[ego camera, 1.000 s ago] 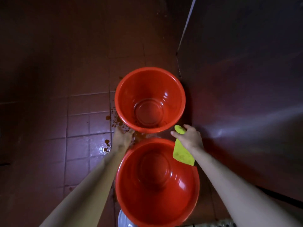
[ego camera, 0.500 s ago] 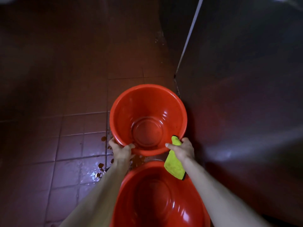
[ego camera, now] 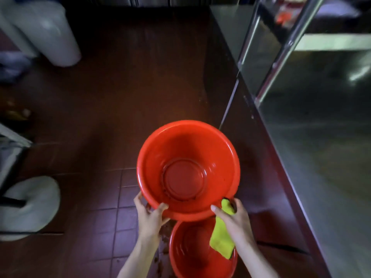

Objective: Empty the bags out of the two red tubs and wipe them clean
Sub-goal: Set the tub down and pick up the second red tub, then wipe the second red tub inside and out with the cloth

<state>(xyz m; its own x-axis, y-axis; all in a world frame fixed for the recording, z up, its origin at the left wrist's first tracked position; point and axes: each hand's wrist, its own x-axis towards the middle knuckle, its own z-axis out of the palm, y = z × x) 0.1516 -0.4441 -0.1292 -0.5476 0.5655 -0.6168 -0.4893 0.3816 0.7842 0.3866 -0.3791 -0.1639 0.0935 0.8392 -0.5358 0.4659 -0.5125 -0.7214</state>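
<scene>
Upper red tub (ego camera: 188, 169) was held by both hands at its near rim, overlapping the far edge of the lower red tub (ego camera: 200, 251); can't tell whether the two touched. Upper tub's mouth faced the camera, inside bare apart from a thin dark ring of residue round the base. Lower tub sat below it, partly cut off by the bottom of the frame, nothing visible in it.

Left hand (ego camera: 149, 214) gripped the upper tub's rim, thumb over the inner lip, fingers curled under the outside. Right hand (ego camera: 233, 218) gripped the same rim further right, thumb on the outer wall, with a yellow-green cloth (ego camera: 221, 235) pinned between palm and tub; the cloth hung down over the lower tub's rim.

Brown crumbs and wet spots lay on the red tiled floor (ego camera: 100, 217) just left of the tubs. Stainless steel counter (ego camera: 321, 157) ran along the right. Two white bags, blurred: one far left (ego camera: 30, 205), one top left (ego camera: 50, 33).
</scene>
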